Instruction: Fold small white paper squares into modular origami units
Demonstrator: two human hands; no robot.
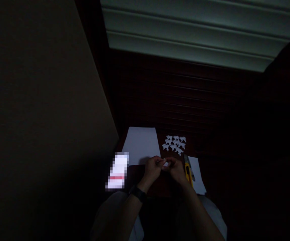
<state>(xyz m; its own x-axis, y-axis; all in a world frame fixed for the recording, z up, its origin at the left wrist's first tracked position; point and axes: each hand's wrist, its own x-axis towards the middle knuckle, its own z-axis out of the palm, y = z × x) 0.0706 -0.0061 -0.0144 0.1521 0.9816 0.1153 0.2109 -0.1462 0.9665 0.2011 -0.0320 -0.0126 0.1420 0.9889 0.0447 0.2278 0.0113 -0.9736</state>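
Observation:
Both my hands meet over the dark table, fingertips close together. Between them shows a small white paper piece (166, 164), mostly covered by the fingers. My left hand (152, 170), with a dark band on its wrist, is closed in a pinch on it. From the other side my right hand (176, 170) pinches the same piece. Just beyond the right hand lie several small folded white paper shapes (174, 143) in a cluster. A yellow utility knife (188, 172) rests close to the right of my right hand.
A stack of white paper (142, 144) lies beyond my left hand. More white sheets (197, 174) sit at the right, partly under the knife. A bright, pixelated screen-like rectangle (117, 170) is at the left. A wall stands left; slatted panels rise behind. The room is dim.

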